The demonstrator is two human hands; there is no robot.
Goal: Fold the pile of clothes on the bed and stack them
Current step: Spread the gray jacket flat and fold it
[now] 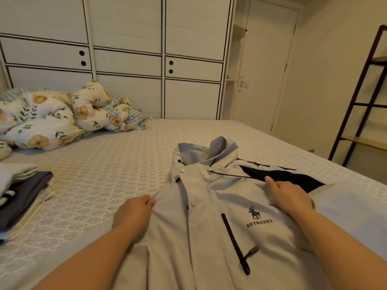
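Grey jacket point(209, 216) lies front-up at lower centre on the bed point(117, 155). Left hand point(134, 216) pinches its shoulder edge; right hand point(291, 197) presses flat, fingers extended (apparently smoothing before folding). Folded stack point(23, 197) waits at left edge.

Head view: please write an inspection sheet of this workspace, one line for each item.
Surface: bed with patterned cover.
Job's things: grey jacket spread front up, hood away from the person; folded stack at the bed's left edge.
Clutter: floral duvet bunched at the far left.
Grippers: left hand pinches the jacket's left edge; right hand rests on its chest, fingers straight.
Cables: nothing seen.
Surroundings: white wardrobe, door, black shelf frame.
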